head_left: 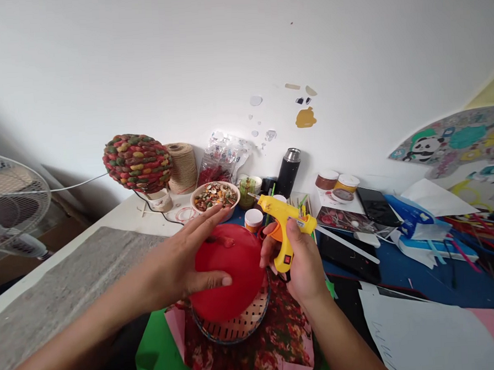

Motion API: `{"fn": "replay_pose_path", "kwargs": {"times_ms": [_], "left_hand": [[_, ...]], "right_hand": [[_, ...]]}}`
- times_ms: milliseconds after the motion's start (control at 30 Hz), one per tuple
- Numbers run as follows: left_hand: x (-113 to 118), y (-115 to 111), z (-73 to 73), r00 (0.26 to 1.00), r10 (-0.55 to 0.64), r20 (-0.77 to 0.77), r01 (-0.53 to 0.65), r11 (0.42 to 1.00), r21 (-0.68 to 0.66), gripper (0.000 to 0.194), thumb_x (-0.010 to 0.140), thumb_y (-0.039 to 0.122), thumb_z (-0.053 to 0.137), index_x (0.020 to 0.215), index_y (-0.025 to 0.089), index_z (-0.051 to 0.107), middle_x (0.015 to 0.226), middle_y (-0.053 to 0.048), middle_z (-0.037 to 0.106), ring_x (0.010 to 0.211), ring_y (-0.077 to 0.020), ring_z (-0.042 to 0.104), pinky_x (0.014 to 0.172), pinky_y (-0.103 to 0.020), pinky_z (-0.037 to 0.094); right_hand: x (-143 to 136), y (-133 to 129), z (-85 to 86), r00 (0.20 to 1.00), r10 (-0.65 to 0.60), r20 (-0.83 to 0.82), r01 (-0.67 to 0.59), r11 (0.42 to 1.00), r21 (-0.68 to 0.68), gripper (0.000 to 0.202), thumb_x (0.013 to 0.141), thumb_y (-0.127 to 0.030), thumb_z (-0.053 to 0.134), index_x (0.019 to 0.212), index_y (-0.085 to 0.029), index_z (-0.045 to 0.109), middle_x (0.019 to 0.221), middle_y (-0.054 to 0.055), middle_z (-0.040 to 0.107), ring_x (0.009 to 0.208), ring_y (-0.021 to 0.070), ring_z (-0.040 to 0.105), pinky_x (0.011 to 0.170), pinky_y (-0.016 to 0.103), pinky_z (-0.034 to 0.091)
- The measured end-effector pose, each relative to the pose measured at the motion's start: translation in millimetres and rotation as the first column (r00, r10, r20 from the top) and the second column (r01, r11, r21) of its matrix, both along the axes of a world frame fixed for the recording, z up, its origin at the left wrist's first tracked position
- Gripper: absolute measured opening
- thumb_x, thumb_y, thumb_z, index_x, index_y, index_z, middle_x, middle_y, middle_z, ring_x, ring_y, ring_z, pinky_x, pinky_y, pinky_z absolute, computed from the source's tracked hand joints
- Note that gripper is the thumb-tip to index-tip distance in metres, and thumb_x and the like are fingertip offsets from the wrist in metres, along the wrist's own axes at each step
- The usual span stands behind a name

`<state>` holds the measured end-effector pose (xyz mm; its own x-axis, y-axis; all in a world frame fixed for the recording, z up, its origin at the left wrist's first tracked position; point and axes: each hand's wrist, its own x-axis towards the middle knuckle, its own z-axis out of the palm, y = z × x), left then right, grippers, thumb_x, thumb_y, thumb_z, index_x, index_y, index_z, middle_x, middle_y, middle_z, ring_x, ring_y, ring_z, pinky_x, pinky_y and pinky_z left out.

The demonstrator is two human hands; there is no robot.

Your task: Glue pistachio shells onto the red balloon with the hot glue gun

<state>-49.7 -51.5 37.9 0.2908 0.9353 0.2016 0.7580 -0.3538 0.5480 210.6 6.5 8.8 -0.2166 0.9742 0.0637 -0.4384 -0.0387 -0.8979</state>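
A red balloon sits in a shallow woven basket, with a small dark red piece on its upper surface. My left hand is at the balloon's left side, fingers stretched out and thumb spread away from them across its front. Whether the palm presses on it, I cannot tell. In my right hand is a yellow hot glue gun, gripped by its handle, its nozzle pointing up and left above the balloon's right edge. Under the basket lies red-and-green painted paper.
Behind the balloon stand a bowl of colourful small pieces, a twine spool, a black thermos and paint jars. A pebbled-looking ball stands left near a fan. Phones and paper lie right.
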Motion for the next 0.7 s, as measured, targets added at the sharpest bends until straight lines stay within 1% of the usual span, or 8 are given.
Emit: {"fn": "replay_pose_path", "kwargs": {"times_ms": [100,167,233,300,400,500,600,700], "left_hand": [[-16,1,-2.4,0.998,0.065,0.019,-0.064,0.997,-0.04,0.113,0.089,0.072,0.088,0.183,0.042,0.034,0.19,-0.013,0.036,0.167,-0.052,0.044,0.13,-0.065,0.049],[-25,1,-1.8,0.995,0.09,0.036,-0.086,0.99,-0.11,0.11,0.09,0.072,0.087,0.182,0.042,0.035,0.186,-0.013,0.045,0.162,-0.0513,0.053,0.126,-0.064,0.053],[-30,1,-0.6,0.994,0.092,0.058,-0.079,0.979,-0.189,0.102,0.094,0.071,0.083,0.181,0.042,0.04,0.179,-0.012,0.056,0.155,-0.0489,0.061,0.122,-0.061,0.057],[-34,2,0.0,0.992,0.085,0.096,-0.06,0.97,-0.233,0.094,0.096,0.07,0.081,0.178,0.04,0.046,0.173,-0.011,0.063,0.151,-0.0461,0.066,0.119,-0.058,0.059],[-36,4,-1.6,0.983,0.083,0.164,-0.041,0.969,-0.243,0.088,0.096,0.066,0.084,0.174,0.041,0.053,0.173,-0.01,0.064,0.152,-0.0439,0.066,0.121,-0.055,0.059],[-36,6,-4.8,0.969,0.088,0.23,-0.028,0.968,-0.251,0.085,0.094,0.064,0.086,0.171,0.04,0.057,0.173,-0.01,0.063,0.155,-0.0442,0.063,0.122,-0.056,0.058],[-33,9,-6.6,0.945,0.079,0.319,0.004,0.968,-0.251,0.083,0.092,0.065,0.089,0.166,0.038,0.063,0.171,-0.011,0.065,0.153,-0.0444,0.064,0.121,-0.056,0.059],[-27,12,-6.8,0.907,0.087,0.413,0.021,0.968,-0.25,0.081,0.09,0.065,0.091,0.161,0.035,0.068,0.169,-0.014,0.067,0.149,-0.0443,0.068,0.118,-0.056,0.062]], "right_hand": [[1,4,-2.4,0.997,-0.077,0.001,0.077,0.997,-0.012,0.066,0.087,-0.085,0.082,0.089,-0.019,0.078,0.054,0.0,0.067,0.037,0.0145,0.057,0.033,0.02,0.03],[1,6,-3.8,0.995,-0.103,0.009,0.103,0.994,-0.018,0.065,0.089,-0.083,0.081,0.09,-0.018,0.078,0.053,0.0,0.066,0.037,0.0146,0.057,0.033,0.02,0.032],[0,6,-4.5,0.995,-0.098,0.019,0.098,0.995,-0.015,0.066,0.09,-0.084,0.08,0.09,-0.018,0.078,0.052,0.0,0.066,0.037,0.0154,0.059,0.034,0.021,0.033],[-2,5,-4.7,0.997,-0.073,0.031,0.074,0.997,-0.009,0.068,0.09,-0.086,0.078,0.09,-0.018,0.077,0.052,0.001,0.067,0.037,0.0168,0.062,0.035,0.02,0.034],[-6,3,-5.4,0.999,-0.017,0.042,0.017,1.0,-0.007,0.071,0.09,-0.088,0.077,0.089,-0.017,0.075,0.053,0.002,0.068,0.039,0.0191,0.067,0.036,0.02,0.035],[-9,1,-7.0,0.998,0.035,0.043,-0.035,0.999,-0.009,0.074,0.088,-0.091,0.077,0.089,-0.017,0.074,0.056,0.003,0.071,0.039,0.0183,0.067,0.035,0.019,0.034],[-9,0,-8.3,0.997,0.053,0.048,-0.053,0.999,-0.003,0.075,0.089,-0.091,0.076,0.089,-0.017,0.075,0.058,0.003,0.073,0.037,0.0159,0.064,0.035,0.019,0.036],[-8,1,-7.9,0.998,0.048,0.048,-0.048,0.999,-0.001,0.075,0.088,-0.092,0.076,0.088,-0.017,0.075,0.058,0.003,0.073,0.037,0.0164,0.065,0.035,0.02,0.037]]}}
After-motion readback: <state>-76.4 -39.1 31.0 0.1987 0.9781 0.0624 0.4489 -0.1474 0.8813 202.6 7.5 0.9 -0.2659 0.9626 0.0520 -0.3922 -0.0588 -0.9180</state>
